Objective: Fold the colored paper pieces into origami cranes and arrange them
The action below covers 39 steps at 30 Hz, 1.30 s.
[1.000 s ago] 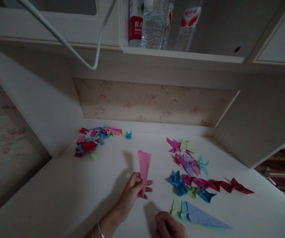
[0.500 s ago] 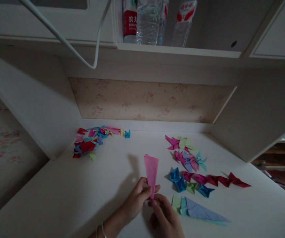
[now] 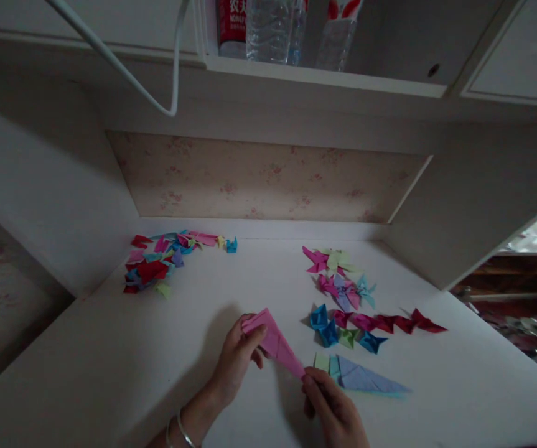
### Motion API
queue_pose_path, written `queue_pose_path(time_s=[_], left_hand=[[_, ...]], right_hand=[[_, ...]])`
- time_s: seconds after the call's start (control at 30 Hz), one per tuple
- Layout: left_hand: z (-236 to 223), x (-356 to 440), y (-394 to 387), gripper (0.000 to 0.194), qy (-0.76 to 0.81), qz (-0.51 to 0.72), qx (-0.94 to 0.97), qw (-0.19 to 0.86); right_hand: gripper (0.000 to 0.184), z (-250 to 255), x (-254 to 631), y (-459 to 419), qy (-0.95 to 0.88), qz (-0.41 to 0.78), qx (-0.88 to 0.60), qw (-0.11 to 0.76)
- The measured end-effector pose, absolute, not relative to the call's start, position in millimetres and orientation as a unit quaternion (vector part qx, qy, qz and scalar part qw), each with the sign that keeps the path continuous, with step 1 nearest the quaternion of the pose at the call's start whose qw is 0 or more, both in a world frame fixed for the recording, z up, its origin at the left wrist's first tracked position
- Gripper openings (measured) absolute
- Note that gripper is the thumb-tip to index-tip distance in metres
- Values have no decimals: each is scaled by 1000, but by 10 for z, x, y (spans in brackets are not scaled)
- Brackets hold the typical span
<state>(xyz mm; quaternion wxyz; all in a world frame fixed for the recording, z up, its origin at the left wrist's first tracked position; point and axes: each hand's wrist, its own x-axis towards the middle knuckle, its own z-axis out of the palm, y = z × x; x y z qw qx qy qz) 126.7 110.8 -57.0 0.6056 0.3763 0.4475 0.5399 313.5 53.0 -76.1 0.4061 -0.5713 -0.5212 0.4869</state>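
Two hands on one piece. Far left, a heap of mixed-colour folded-paper pieces point(image 3: 151, 272), probably parked out of the hands' way. Left hand point(image 3: 239, 354) comes in from near left, thumb on top, pinching the wide end of the pink tapered folded-paper strip point(image 3: 278, 346). Strip slants above the white tabletop point(image 3: 109, 367), narrow tip near right. Right hand point(image 3: 331, 401), fingers curled, pinches that tip; both ends held, likely for steadiness. Right: small multicoloured folded-paper shapes point(image 3: 343, 292), apparently sorted in rows; nearer, overlapping lavender, teal and green paper wedges point(image 3: 366, 376).
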Motion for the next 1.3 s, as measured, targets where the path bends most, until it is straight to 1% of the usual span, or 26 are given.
queue_pose_path(time_s=[0.17,0.3,0.4,0.53,0.73,1.0,1.07,1.17,1.3], left_hand=[[-605,1299,1050,31,421,450,448,648],[-630,1345,1015,37,397,392,479,677],[-607,1348,1032,36,416,385,468,678],[-574,1330,1062,33,431,397,457,669],[-618,1323,1064,28,432,400,455,668],[-665,1326,1082,26,439,394,442,676],[-670,1326,1084,26,438,394,441,677],[-673,1325,1088,25,435,396,441,678],[-671,1323,1089,23,438,389,444,678]], right_hand=[[38,-624,3648,433,-516,446,-606,409],[36,-401,4099,459,-529,447,-611,384],[37,-296,4415,519,-518,449,-626,371],[35,-319,4802,612,-494,464,-646,353],[28,-360,5262,767,-440,526,-644,339],[29,-389,5307,854,-468,528,-653,276],[31,-446,5300,869,-471,516,-658,280],[28,-530,5322,900,-484,487,-668,286],[28,-574,5323,922,-520,427,-698,244]])
